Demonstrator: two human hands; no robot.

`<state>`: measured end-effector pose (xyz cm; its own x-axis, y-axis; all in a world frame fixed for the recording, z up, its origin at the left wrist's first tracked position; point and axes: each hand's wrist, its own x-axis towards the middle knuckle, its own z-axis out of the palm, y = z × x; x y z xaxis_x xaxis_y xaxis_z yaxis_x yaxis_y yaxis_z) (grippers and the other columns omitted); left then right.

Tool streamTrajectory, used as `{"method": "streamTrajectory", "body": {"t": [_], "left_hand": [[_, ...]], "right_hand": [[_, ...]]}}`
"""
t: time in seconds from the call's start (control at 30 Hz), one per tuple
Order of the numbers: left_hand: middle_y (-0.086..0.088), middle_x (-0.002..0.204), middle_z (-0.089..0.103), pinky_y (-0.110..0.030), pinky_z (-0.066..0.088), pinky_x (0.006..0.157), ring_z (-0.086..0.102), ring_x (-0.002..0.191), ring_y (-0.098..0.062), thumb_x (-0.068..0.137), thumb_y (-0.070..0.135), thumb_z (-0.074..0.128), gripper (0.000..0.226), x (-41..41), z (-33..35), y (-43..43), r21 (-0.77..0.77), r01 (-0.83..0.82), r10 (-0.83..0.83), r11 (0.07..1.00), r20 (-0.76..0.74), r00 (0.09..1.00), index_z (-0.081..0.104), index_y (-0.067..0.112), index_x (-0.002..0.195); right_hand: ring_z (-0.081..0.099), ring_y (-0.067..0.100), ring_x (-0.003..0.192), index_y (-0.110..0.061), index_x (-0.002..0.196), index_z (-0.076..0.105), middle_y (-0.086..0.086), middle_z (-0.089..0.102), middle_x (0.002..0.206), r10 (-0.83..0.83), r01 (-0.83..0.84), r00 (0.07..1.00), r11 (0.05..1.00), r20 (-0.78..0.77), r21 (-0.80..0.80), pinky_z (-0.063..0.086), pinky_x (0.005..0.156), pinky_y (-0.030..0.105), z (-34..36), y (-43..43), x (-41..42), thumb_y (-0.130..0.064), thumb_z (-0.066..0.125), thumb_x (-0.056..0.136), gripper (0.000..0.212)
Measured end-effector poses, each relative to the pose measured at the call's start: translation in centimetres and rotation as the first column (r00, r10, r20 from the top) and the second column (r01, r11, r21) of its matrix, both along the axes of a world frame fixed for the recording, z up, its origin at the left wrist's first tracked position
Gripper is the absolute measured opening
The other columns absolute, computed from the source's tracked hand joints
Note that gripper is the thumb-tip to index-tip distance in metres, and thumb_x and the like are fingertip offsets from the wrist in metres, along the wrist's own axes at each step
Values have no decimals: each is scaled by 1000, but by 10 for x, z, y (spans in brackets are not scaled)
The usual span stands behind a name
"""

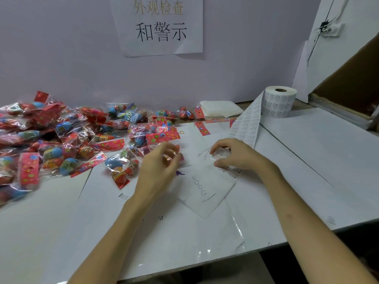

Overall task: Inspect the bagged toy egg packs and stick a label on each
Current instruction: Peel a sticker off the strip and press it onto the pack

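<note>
Your left hand [162,162] pinches an egg pack [178,150], likely light and slippery; grip the bag's edge, not the eggs. Your right hand [233,154] pinches the flimsy label strip [246,124] under its fingertips.

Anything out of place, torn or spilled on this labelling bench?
Nothing spilled or damaged that I can see. The packs lie in a loose heap at left, and the label strip trails off the roll toward the right hand. Only the clear table film is wrinkled near the front edge.
</note>
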<state>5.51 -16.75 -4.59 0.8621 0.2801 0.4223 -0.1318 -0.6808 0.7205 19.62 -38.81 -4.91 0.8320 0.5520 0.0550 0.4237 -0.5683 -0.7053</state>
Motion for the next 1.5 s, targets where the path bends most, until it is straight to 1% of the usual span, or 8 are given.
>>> {"method": "streamTrajectory", "body": {"t": [0.1,0.23,0.37,0.6,0.73,1.0,1.23,1.5], "left_hand": [[12,96,67,-25,52,72,62,81,-7,97,15,64,16,-2,-10,-5,196,223,-213,955,-74,974,66,26,108],[16,119,61,-26,50,82,57,91,-4,98,29,64,31,-3,-20,-11,322,315,-270,893,-177,946,60,30,129],[12,130,60,-12,42,76,57,86,4,101,40,58,44,3,-11,-18,129,277,-224,952,-320,921,52,26,143],[-4,129,63,-32,48,91,59,111,-20,99,40,63,52,30,12,-43,139,198,-125,970,-413,902,53,16,145],[-5,123,69,-24,50,80,67,103,-19,95,34,70,52,48,15,-64,-148,190,-236,971,-436,868,56,17,142],[5,77,74,-12,47,56,67,70,-8,87,19,79,7,50,2,-60,-435,192,-369,880,-370,853,81,16,93],[4,79,77,-14,49,60,68,67,-5,91,27,74,6,39,-4,-57,-585,199,-388,786,-218,896,79,24,92],[-5,96,79,-20,54,72,72,85,-14,87,25,77,14,37,3,-52,-649,202,-421,733,-200,885,82,21,100]], "right_hand": [[60,3,104,-39,98,71,-12,65,112,-50,48,998,999,50,25,45,71,15,-1,3,0,-8,74,79,37],[65,5,97,-37,99,73,-9,70,103,-91,80,990,991,105,105,47,73,14,-1,1,2,-4,62,87,37],[64,0,94,-38,98,74,-13,71,97,-123,106,987,982,103,158,45,74,15,2,-4,4,-11,62,93,30],[66,0,90,-30,97,76,-13,74,92,-53,29,989,984,136,174,44,74,7,12,-10,1,-7,64,94,26],[68,4,90,-26,93,77,-14,75,87,-10,-18,990,981,144,191,44,73,6,16,-11,0,-3,64,92,27],[68,1,95,-32,91,76,-17,75,92,15,-35,993,984,116,176,52,86,22,18,-13,-2,-4,70,86,29],[67,7,102,-27,84,76,-12,74,96,0,-34,991,969,135,246,55,94,44,26,-13,-7,-17,82,79,13],[69,2,95,-30,85,76,-17,73,92,24,-40,996,981,89,189,58,91,36,24,-11,-14,-60,85,56,42]]}}
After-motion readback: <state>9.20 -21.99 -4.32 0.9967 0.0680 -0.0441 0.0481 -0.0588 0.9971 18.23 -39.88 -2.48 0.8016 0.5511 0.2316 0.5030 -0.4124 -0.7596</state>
